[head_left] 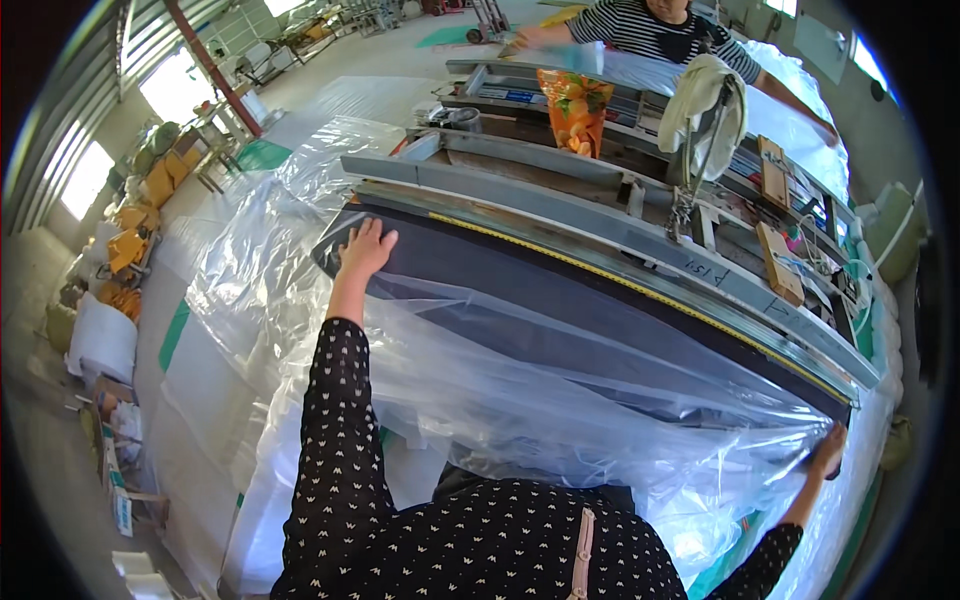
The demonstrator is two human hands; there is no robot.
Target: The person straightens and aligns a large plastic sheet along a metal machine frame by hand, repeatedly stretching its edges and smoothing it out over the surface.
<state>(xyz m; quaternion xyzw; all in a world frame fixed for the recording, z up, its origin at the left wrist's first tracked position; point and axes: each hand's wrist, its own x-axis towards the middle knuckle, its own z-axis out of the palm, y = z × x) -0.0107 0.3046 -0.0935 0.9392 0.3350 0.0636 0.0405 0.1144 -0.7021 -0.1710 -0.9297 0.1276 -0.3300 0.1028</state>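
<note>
A long dark sheet [560,310] lies slantwise in front of me along a metal frame. Clear plastic film [500,395] drapes over its near part and hangs down toward my body. My left hand [367,250] rests with spread fingers on the sheet near its left end. At the far right corner, my right hand [828,452] grips the edge of the film, whose folds run together there; its fingertips are partly hidden. A yellow measuring tape [640,293] runs along the sheet's far side.
Beyond the grey metal rail [520,205] stand an orange bag [575,110], a pale cloth [705,105] on a stand and wooden blocks [778,262]. A co-worker in a striped top [640,40] works across the frame. Rolls and bundles [103,335] line the left wall.
</note>
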